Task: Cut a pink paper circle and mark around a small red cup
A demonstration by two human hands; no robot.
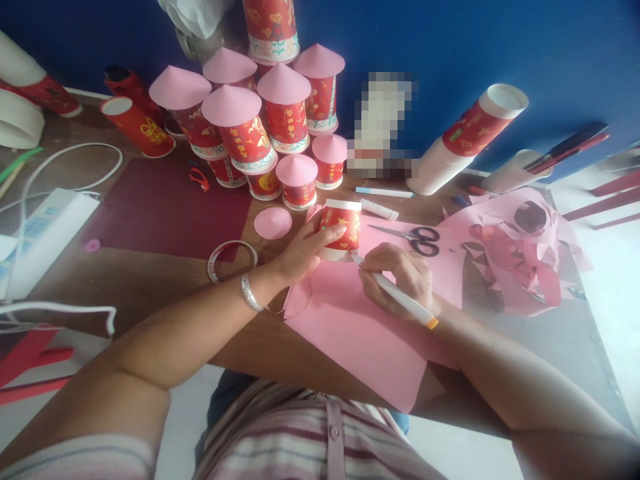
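Note:
My left hand (306,250) is wrapped round a red and gold paper cup (345,223), its white band facing down toward me. In my right hand (400,277) is a white marker pen (406,300) with an orange end, its tip at the cup's lower white band. Under both hands lies pink paper (370,353). Dark-handled scissors (423,240) rest on that paper, just beyond my right hand. A small pink paper cone (273,223) lies left of the cup, and a roll of tape (233,261) sits near my left wrist.
Several red cups with pink cone roofs (245,133) stand stacked at the back. A tall stack of paper cups (445,167) leans at the back right. Pink paper scraps (530,260) heap at the right. A white power strip (50,233) with cables lies left.

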